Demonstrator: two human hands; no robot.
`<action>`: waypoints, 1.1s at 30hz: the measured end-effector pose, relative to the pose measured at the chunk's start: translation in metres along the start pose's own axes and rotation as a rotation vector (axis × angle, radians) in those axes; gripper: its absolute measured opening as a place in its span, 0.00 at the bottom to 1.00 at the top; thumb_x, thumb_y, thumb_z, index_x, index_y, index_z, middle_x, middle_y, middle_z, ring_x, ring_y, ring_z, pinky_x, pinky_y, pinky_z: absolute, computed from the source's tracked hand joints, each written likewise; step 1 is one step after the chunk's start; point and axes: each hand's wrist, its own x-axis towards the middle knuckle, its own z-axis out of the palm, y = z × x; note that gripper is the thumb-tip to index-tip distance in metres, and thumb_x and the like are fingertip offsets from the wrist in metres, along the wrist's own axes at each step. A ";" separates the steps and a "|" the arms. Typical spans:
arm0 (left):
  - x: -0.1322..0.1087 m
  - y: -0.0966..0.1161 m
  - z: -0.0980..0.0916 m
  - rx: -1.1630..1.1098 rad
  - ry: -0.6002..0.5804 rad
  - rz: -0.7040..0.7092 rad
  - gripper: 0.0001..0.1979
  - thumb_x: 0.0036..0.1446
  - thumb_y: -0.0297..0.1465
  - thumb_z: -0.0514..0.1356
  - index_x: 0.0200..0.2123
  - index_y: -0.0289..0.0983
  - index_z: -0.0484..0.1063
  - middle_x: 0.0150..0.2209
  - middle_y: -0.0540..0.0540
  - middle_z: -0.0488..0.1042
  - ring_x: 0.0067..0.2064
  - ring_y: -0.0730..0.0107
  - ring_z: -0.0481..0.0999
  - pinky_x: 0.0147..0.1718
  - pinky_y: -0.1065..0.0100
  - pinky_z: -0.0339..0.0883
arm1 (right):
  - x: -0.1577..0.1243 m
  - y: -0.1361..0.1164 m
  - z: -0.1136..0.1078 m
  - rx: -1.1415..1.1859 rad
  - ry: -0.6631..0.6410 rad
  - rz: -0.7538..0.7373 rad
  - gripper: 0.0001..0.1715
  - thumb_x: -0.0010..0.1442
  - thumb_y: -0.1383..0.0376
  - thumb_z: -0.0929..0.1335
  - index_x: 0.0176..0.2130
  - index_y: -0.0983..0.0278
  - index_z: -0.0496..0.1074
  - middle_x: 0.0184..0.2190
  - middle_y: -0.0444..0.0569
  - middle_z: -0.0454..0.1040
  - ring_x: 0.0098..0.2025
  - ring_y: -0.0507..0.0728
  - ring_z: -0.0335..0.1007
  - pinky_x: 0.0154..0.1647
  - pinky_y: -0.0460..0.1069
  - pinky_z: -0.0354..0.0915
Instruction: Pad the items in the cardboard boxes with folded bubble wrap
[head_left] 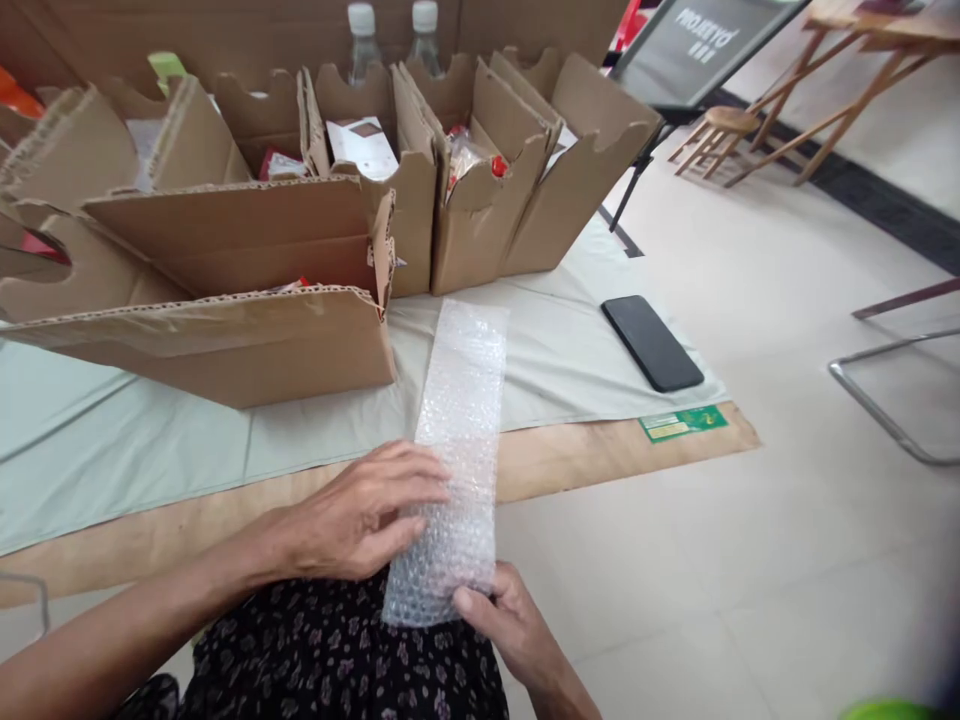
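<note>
A long clear strip of bubble wrap (461,400) reaches from my lap over the table edge onto the cloth. My right hand (517,620) pinches its near right corner, thumb on top and fingers underneath. Across the left side of the strip lies my left hand (375,515), its fingers stretched out and the thumb apart from them. Whether the strip is a single sheet or a flat pouch I cannot tell.
Cardboard bins (315,340) with small packets stand on a pale green cloth (547,350). Two capped bottles (364,45) are behind them. A black phone (651,342) and a green card (686,423) lie at the right. A wooden stool (724,122) is on the floor beyond.
</note>
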 end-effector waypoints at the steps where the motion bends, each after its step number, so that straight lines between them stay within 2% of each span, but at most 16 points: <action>1: -0.007 0.001 -0.002 -0.093 -0.035 -0.014 0.18 0.67 0.28 0.58 0.58 0.41 0.74 0.55 0.39 0.80 0.61 0.54 0.75 0.60 0.47 0.71 | -0.001 -0.002 0.002 0.050 -0.020 -0.006 0.25 0.63 0.46 0.71 0.35 0.64 0.84 0.32 0.49 0.79 0.36 0.59 0.73 0.44 0.52 0.68; 4: -0.022 -0.005 -0.005 -0.225 -0.070 -0.075 0.27 0.71 0.45 0.54 0.68 0.43 0.64 0.58 0.38 0.77 0.63 0.50 0.73 0.62 0.44 0.68 | 0.005 -0.014 0.008 0.249 -0.052 -0.049 0.29 0.62 0.41 0.70 0.37 0.63 0.84 0.32 0.53 0.81 0.38 0.61 0.77 0.44 0.53 0.70; 6: -0.026 -0.008 -0.002 -0.279 -0.048 -0.135 0.33 0.72 0.50 0.49 0.74 0.43 0.54 0.60 0.36 0.75 0.63 0.49 0.73 0.61 0.44 0.68 | 0.015 -0.024 0.013 0.373 -0.012 -0.139 0.33 0.62 0.38 0.68 0.46 0.61 0.83 0.40 0.56 0.83 0.41 0.62 0.78 0.41 0.53 0.71; 8: -0.024 -0.010 0.006 -0.288 0.018 -0.222 0.33 0.73 0.46 0.50 0.75 0.42 0.49 0.55 0.38 0.78 0.57 0.53 0.78 0.57 0.49 0.72 | 0.026 -0.031 0.016 0.454 0.063 -0.222 0.39 0.63 0.36 0.66 0.58 0.58 0.77 0.52 0.59 0.80 0.48 0.63 0.78 0.40 0.52 0.72; 11: -0.016 -0.010 0.025 -0.099 0.204 -0.287 0.28 0.72 0.31 0.53 0.72 0.40 0.55 0.42 0.45 0.80 0.45 0.63 0.80 0.49 0.57 0.75 | 0.037 -0.033 0.017 0.433 0.137 -0.224 0.48 0.60 0.34 0.66 0.68 0.57 0.65 0.64 0.63 0.71 0.55 0.65 0.76 0.41 0.55 0.75; 13: -0.009 -0.009 0.036 0.101 0.324 -0.245 0.24 0.70 0.25 0.54 0.67 0.38 0.63 0.38 0.46 0.79 0.40 0.64 0.79 0.45 0.59 0.74 | 0.036 -0.031 0.016 0.369 0.142 -0.204 0.50 0.59 0.35 0.68 0.69 0.59 0.64 0.65 0.64 0.70 0.55 0.67 0.77 0.41 0.56 0.76; 16: -0.003 -0.009 0.044 0.325 0.402 -0.159 0.18 0.67 0.21 0.54 0.58 0.36 0.70 0.34 0.46 0.78 0.36 0.63 0.76 0.38 0.61 0.71 | 0.027 -0.033 0.013 0.278 0.152 -0.244 0.41 0.62 0.41 0.70 0.65 0.58 0.69 0.61 0.63 0.75 0.52 0.66 0.79 0.39 0.55 0.76; 18: -0.002 -0.008 0.045 0.405 0.413 -0.135 0.16 0.66 0.20 0.55 0.55 0.35 0.71 0.33 0.46 0.78 0.36 0.62 0.74 0.37 0.60 0.69 | 0.018 -0.039 0.008 0.087 0.227 -0.339 0.27 0.67 0.50 0.70 0.61 0.57 0.73 0.55 0.58 0.80 0.47 0.63 0.81 0.38 0.54 0.76; 20: -0.003 -0.007 0.044 0.442 0.409 -0.131 0.15 0.66 0.20 0.56 0.53 0.34 0.72 0.33 0.46 0.78 0.36 0.61 0.74 0.37 0.59 0.68 | 0.013 -0.047 0.002 -0.263 0.373 -0.482 0.18 0.69 0.61 0.69 0.57 0.55 0.76 0.49 0.53 0.82 0.45 0.60 0.81 0.43 0.54 0.76; 22: -0.005 -0.005 0.043 0.446 0.400 -0.138 0.13 0.66 0.20 0.56 0.52 0.34 0.73 0.33 0.45 0.77 0.36 0.61 0.73 0.37 0.59 0.68 | 0.014 -0.053 -0.005 -0.669 0.486 -0.617 0.20 0.67 0.70 0.70 0.56 0.54 0.76 0.49 0.51 0.82 0.50 0.59 0.79 0.51 0.56 0.74; 25: -0.009 -0.003 0.043 0.449 0.394 -0.152 0.12 0.66 0.19 0.57 0.50 0.33 0.73 0.34 0.45 0.78 0.37 0.61 0.73 0.39 0.59 0.68 | 0.022 -0.056 -0.014 -1.112 0.468 -0.693 0.25 0.64 0.70 0.71 0.59 0.56 0.73 0.58 0.54 0.78 0.60 0.63 0.73 0.58 0.61 0.70; 28: -0.012 -0.002 0.044 0.476 0.394 -0.156 0.12 0.66 0.19 0.56 0.50 0.34 0.73 0.35 0.44 0.79 0.38 0.61 0.73 0.40 0.58 0.69 | 0.032 -0.052 -0.019 -1.305 0.402 -0.655 0.24 0.65 0.66 0.70 0.60 0.59 0.72 0.62 0.56 0.74 0.65 0.66 0.69 0.60 0.62 0.68; 33: -0.018 -0.001 0.040 0.460 0.390 -0.183 0.10 0.67 0.24 0.58 0.49 0.36 0.74 0.35 0.44 0.77 0.38 0.60 0.73 0.40 0.57 0.70 | 0.037 -0.050 -0.022 -1.389 0.365 -0.615 0.19 0.68 0.65 0.68 0.57 0.59 0.74 0.63 0.55 0.75 0.66 0.66 0.68 0.58 0.61 0.67</action>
